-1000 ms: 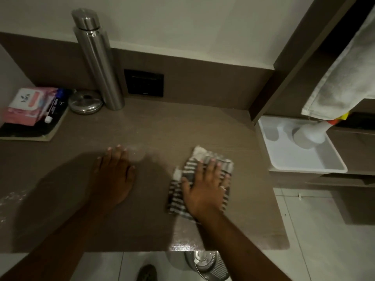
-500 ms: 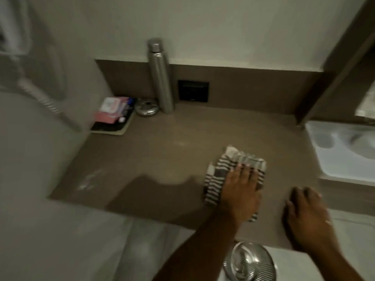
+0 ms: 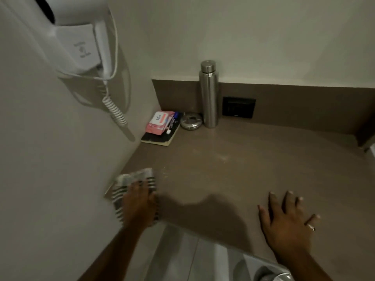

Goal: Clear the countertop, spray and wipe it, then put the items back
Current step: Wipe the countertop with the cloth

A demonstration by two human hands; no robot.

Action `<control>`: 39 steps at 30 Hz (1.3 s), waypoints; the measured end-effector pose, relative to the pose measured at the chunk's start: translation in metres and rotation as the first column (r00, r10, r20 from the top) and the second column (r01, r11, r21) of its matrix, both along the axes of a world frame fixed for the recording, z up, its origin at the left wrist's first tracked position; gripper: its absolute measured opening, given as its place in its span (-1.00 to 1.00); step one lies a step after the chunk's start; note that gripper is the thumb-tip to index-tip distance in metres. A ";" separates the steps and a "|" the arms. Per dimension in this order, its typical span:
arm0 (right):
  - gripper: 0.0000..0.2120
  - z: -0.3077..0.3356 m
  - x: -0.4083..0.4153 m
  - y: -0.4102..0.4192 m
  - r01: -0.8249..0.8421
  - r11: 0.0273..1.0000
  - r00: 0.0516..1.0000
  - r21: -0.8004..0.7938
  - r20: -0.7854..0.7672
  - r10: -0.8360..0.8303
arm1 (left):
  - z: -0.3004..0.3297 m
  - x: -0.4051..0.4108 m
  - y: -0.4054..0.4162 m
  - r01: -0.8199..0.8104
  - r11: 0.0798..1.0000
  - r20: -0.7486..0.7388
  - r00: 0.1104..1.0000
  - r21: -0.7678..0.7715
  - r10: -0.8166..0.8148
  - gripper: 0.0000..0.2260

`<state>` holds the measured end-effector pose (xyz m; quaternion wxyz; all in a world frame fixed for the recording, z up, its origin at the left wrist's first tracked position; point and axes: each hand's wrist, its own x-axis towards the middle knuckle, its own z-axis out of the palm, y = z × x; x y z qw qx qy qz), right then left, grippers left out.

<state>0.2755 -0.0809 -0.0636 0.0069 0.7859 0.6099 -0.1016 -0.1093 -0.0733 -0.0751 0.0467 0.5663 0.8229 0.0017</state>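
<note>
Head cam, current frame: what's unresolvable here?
All in the head view:
- Striped cloth: motion-blurred and partly under the left hand; its fold and edges are unclear.
- Pink pack print and the pen-like item beside it: too small to read.
- Metal object: cut off by the bottom edge, unidentifiable.
- Hair dryer: top cut off by the frame corner.
- Countertop: right end runs out of frame.

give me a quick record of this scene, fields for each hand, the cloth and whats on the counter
left hand: left hand presses on the striped cloth
cloth: front left of the countertop, by the wall
right hand: right hand flat on the countertop, holds nothing
back corner: steel bottle upright, round steel tin, pink box on a dark notebook
wall: hair dryer in its holder
</note>
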 end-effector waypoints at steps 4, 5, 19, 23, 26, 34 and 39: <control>-0.41 -0.005 -0.005 0.003 0.023 0.999 1.000 0.023 0.012 -0.023 | 0.007 -0.035 0.034 -0.273 0.960 -0.004 0.962 0.066 0.274 -0.41; -0.41 -0.007 -0.006 0.004 0.024 1.000 1.000 0.020 0.021 -0.024 | 0.007 -0.032 0.042 -0.333 0.939 0.016 0.943 0.085 0.333 -0.40; -0.35 -0.004 -0.007 0.006 0.017 0.999 0.999 0.035 0.038 -0.018 | 0.009 0.062 0.038 0.757 0.642 -0.055 0.651 0.120 -0.757 -0.47; -0.28 -0.005 -0.008 0.006 0.027 0.999 0.999 0.037 0.044 -0.029 | -0.001 -0.057 0.042 0.278 0.947 -0.114 0.958 0.163 -0.262 -0.47; -0.28 -0.005 -0.007 0.009 0.047 0.999 0.998 0.021 0.032 -0.047 | -0.003 -0.064 0.050 0.022 0.994 -0.087 0.996 0.110 -0.012 -0.43; -0.31 -0.013 -0.008 0.010 0.057 0.997 0.998 0.044 0.026 -0.058 | 0.017 0.099 0.105 -0.126 0.977 0.153 0.983 0.172 0.100 -0.40; -0.30 -0.009 -0.007 0.009 0.035 0.998 0.999 0.052 0.036 -0.037 | 0.015 0.065 0.073 0.730 0.683 -0.029 0.683 0.010 -0.730 -0.41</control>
